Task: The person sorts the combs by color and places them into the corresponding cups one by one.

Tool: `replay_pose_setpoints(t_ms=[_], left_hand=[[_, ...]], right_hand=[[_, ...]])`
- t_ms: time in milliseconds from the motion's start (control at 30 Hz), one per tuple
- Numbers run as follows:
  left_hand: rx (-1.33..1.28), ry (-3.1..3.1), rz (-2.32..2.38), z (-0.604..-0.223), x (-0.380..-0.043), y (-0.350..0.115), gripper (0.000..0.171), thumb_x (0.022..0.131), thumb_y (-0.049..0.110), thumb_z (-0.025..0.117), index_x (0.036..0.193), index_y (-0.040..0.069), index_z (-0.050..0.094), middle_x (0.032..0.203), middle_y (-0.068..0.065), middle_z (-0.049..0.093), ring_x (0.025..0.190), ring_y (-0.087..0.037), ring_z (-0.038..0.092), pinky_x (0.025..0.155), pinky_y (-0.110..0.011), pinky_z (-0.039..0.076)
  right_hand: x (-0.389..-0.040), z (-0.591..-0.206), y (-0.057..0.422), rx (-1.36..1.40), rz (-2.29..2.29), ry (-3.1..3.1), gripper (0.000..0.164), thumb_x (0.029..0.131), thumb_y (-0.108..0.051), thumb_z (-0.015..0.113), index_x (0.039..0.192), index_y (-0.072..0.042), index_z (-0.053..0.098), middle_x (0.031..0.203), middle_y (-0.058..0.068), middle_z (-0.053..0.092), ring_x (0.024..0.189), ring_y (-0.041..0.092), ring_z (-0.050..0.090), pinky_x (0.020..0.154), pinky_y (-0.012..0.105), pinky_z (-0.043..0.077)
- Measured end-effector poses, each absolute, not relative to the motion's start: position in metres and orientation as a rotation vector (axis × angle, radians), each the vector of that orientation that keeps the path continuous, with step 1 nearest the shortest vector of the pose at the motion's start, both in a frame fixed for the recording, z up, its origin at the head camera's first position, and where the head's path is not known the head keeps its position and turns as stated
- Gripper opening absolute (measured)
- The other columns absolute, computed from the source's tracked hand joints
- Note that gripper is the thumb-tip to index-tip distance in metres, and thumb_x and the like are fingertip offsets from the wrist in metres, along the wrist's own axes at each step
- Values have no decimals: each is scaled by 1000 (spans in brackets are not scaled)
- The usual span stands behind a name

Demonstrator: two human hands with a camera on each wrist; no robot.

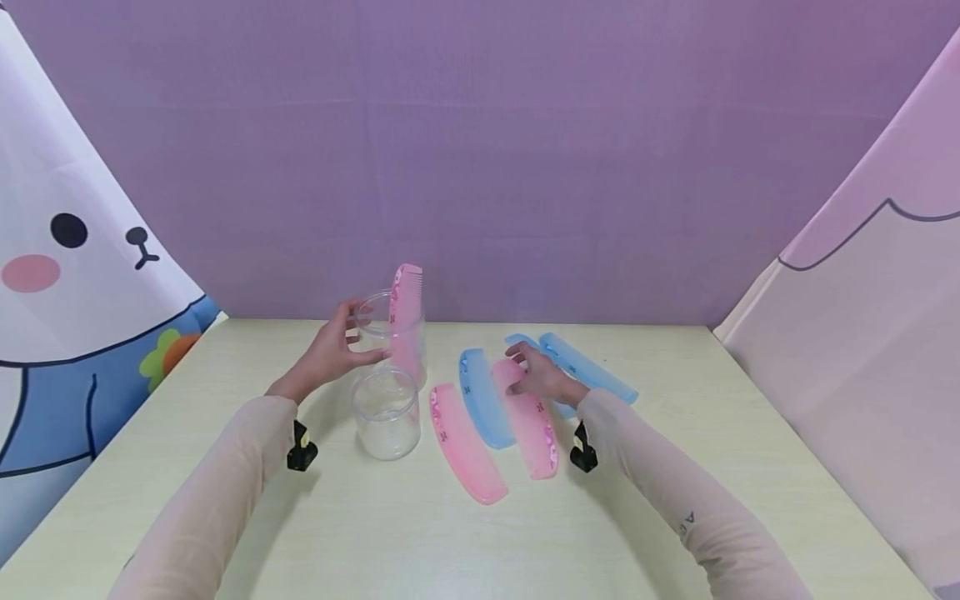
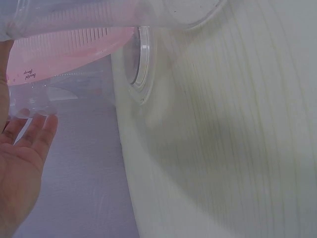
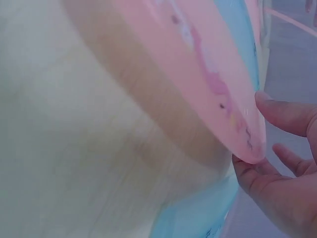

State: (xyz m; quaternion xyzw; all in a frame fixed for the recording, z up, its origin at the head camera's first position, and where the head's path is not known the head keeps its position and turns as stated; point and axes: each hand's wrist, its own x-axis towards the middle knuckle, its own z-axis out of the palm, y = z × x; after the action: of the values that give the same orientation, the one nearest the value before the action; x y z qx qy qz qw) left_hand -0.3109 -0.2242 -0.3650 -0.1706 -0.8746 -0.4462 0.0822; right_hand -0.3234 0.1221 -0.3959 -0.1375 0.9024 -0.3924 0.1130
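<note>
My left hand (image 1: 330, 348) grips a clear plastic jar (image 1: 373, 333) from its left side, fingers round the far wall and thumb in front. Inside that jar stands a pink comb (image 1: 407, 304), its top above the rim. With thumb and fingers at its edges, my right hand (image 1: 542, 375) pinches the far end of another pink comb (image 1: 532, 433), also seen in the right wrist view (image 3: 218, 94). Left of that comb lie a blue comb (image 1: 483, 400) and a further pink comb (image 1: 467, 446).
A second clear jar (image 1: 386, 425) stands in front of the gripped one. Behind and right of my right hand lie blue combs (image 1: 588, 367), partly hidden by it. A purple cloth backdrop (image 1: 525, 167) rises at the table's (image 1: 420, 542) far edge.
</note>
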Motion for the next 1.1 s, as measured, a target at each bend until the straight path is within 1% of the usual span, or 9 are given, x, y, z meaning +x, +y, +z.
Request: replay_pose_setpoints(t_ms=[200,400,667,833,933,1100], left_hand=[[-507,-2615,-1333,-364,-310,-224,94,70,28,79,138,2,19,139,-21,36,125,-40,37,99,-53,40],[-527,-2603,-1334,-363,-308,-223,93,71,27,78,138,1,19,139,-21,36,125,-40,37,99,-53,40],[-525,-2600,-1346,-362,-306,-223,92,72,26,78,139,3,19,139,-20,36,125,-40,37,99,-53,40],[-530,-2602,-1344,-361,-305,-223,93,72,26,78,139,3,19,139,-20,36,125,-40,37,99,-53,40],[-535,-2601,-1340,-362,-305,-223,93,72,27,78,139,3,18,139,-21,36,125,-40,37,99,-53,40],[-538,-2598,-1338,-362,-305,-224,94,71,28,78,139,2,18,139,-21,36,126,-39,37,99,-53,40]], right_hand=[[-326,-392,123,-382,-1240,2618,57,79,-1,66,130,-5,40,124,15,49,109,29,52,88,38,51],[-327,-388,125,-350,-1329,2564,51,81,-1,63,128,-6,42,121,16,50,107,27,52,85,35,51],[-327,-381,125,-341,-1415,2521,46,83,0,59,126,-6,44,114,16,51,96,24,55,77,29,52],[-326,-373,124,-340,-1481,2490,43,82,3,59,123,-6,47,109,16,54,91,23,55,74,26,52],[-326,-368,122,-357,-1510,2481,43,81,5,58,122,-5,48,108,17,55,92,24,55,74,26,52],[-324,-359,121,-376,-1560,2471,44,80,7,59,122,-5,49,111,16,53,97,25,53,75,25,53]])
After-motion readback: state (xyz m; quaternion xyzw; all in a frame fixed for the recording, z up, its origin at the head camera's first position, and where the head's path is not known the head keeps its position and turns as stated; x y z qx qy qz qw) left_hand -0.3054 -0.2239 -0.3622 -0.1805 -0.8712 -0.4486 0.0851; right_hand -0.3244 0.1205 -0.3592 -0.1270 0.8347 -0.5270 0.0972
